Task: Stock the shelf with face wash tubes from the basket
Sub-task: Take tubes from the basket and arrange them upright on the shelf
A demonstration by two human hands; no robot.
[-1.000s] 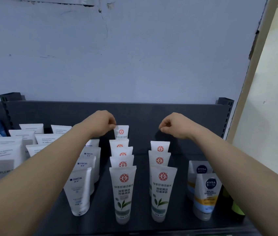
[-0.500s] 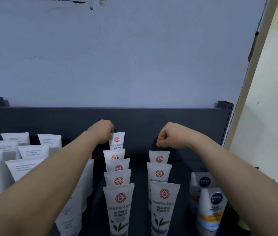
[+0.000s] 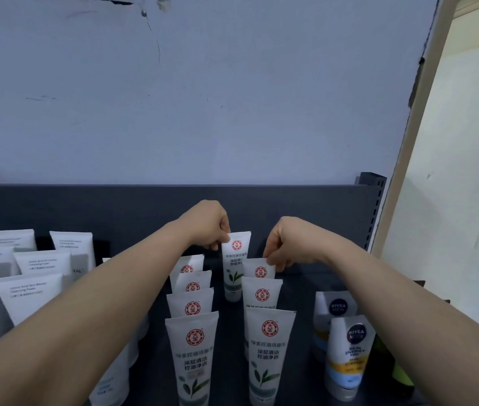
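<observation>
Two rows of white face wash tubes with red round logos and green leaves stand cap-down on the dark shelf (image 3: 150,382). My left hand (image 3: 210,225) pinches the top edge of one such tube (image 3: 234,268), which stands upright between the two rows near the back. My right hand (image 3: 286,244) pinches the top of the rearmost tube of the right row (image 3: 258,271). The front tubes of the left row (image 3: 192,358) and the right row (image 3: 267,356) face me. No basket is in view.
White tubes with grey lettering (image 3: 43,263) fill the shelf's left side. Two blue-and-white Nivea tubes (image 3: 349,356) stand at the right, with something green (image 3: 400,375) behind them. The dark back panel (image 3: 86,209) and a slotted upright (image 3: 374,206) bound the shelf under a blue wall.
My left hand has carried the rearmost tube of the left row rightward into the gap between the rows. My right hand dropped from a fist onto the back tube of the right row.
</observation>
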